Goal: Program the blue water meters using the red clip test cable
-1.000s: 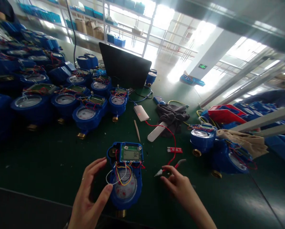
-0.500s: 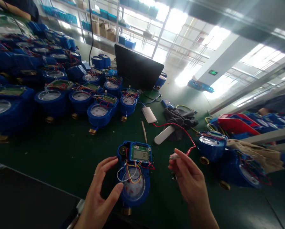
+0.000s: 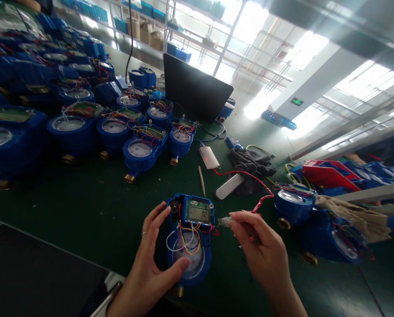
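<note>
A blue water meter [image 3: 206,259] lies on the bench with its cover off, showing a small lit display [image 3: 198,214], a round dial and loose coloured wires [image 3: 187,240]. My left hand [image 3: 154,259] grips its left side, with the thumb over the dial and the fingers along the upper left edge. My right hand [image 3: 263,248] pinches a pale pin connector [image 3: 226,221] on a red cable [image 3: 254,176]. The connector's bare pins point at the meter's right edge, close beside the display board. Whether they touch it I cannot tell.
A white adapter box [image 3: 209,157] joins the red cable. Near it lie a thin stick [image 3: 201,180], a white flat bar [image 3: 230,186] and a dark cloth [image 3: 251,163]. Several other meters [image 3: 140,152] crowd the left, more stand right [image 3: 294,204]. A black laptop [image 3: 195,88] stands behind.
My right hand has brought the connector left, up to the meter's edge. My left hand has closed in on the meter, its thumb now over the dial. A red light shows on the adapter box.
</note>
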A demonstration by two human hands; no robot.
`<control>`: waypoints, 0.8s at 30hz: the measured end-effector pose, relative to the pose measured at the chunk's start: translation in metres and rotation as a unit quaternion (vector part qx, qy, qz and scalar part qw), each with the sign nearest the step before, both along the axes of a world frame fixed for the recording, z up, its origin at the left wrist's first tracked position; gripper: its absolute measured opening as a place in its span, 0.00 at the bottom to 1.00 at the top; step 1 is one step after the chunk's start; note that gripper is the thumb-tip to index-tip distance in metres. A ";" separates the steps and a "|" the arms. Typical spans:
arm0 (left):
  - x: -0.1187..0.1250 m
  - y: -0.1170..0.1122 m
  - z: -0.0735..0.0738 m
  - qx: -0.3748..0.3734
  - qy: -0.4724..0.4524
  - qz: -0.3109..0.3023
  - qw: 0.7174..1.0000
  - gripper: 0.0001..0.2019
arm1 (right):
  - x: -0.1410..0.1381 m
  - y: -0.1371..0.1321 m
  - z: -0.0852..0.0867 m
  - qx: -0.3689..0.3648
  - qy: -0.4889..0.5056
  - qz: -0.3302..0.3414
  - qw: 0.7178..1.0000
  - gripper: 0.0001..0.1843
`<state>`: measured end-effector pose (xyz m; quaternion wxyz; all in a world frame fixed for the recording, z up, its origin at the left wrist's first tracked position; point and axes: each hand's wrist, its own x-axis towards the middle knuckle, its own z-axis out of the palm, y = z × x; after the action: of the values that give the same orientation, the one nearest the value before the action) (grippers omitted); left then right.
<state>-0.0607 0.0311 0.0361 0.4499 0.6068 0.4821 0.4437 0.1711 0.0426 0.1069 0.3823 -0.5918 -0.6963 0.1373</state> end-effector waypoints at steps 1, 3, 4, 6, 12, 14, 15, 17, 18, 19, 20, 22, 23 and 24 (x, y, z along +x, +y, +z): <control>0.001 0.001 0.000 0.003 0.001 0.000 1.000 0.35 | -0.001 0.001 0.002 0.002 -0.021 0.012 1.000 0.07; 0.004 0.001 0.002 0.001 -0.001 0.002 1.000 0.36 | -0.003 0.003 0.005 0.007 -0.048 0.029 0.998 0.08; 0.005 0.000 0.002 -0.005 -0.002 0.003 1.000 0.35 | -0.004 0.004 0.006 0.006 -0.058 0.037 0.998 0.08; 0.007 0.000 0.004 -0.018 -0.002 0.006 1.000 0.35 | -0.005 0.005 0.006 -0.002 -0.073 0.049 0.996 0.09; 0.011 -0.001 0.000 0.030 0.025 0.006 0.999 0.33 | -0.007 0.007 0.006 -0.006 -0.094 0.063 0.994 0.09; 0.012 0.000 -0.001 0.053 0.039 -0.006 0.998 0.32 | -0.008 0.008 0.007 -0.007 -0.100 0.064 0.993 0.09; 0.012 0.000 0.000 0.058 0.045 -0.013 0.997 0.32 | -0.008 0.009 0.008 -0.011 -0.103 0.064 0.993 0.09; 0.012 0.001 0.000 0.055 0.061 -0.022 0.996 0.32 | -0.008 0.009 0.011 -0.023 -0.109 0.063 0.992 0.09; 0.012 0.001 0.001 0.052 0.069 -0.024 0.996 0.32 | -0.009 0.009 0.012 -0.028 -0.112 0.061 0.991 0.08; 0.012 0.001 0.001 0.051 0.075 -0.024 0.996 0.31 | -0.009 0.009 0.013 -0.033 -0.117 0.061 0.991 0.08; 0.012 0.001 0.001 0.051 0.079 -0.023 0.995 0.30 | -0.009 0.009 0.013 -0.035 -0.121 0.058 0.990 0.08; 0.013 0.001 0.002 0.051 0.080 -0.019 0.995 0.28 | -0.010 0.009 0.014 -0.040 -0.129 0.057 0.989 0.08; 0.013 0.001 0.002 0.051 0.076 -0.017 0.996 0.27 | -0.009 0.009 0.014 -0.043 -0.130 0.054 0.989 0.08; 0.014 0.001 0.002 0.050 0.070 -0.016 0.996 0.26 | -0.009 0.009 0.014 -0.048 -0.131 0.053 0.989 0.08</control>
<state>-0.0470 0.0318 0.0381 0.3912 0.6658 0.4798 0.4165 0.1619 0.0516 0.1207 0.2512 -0.5850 -0.7629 0.1124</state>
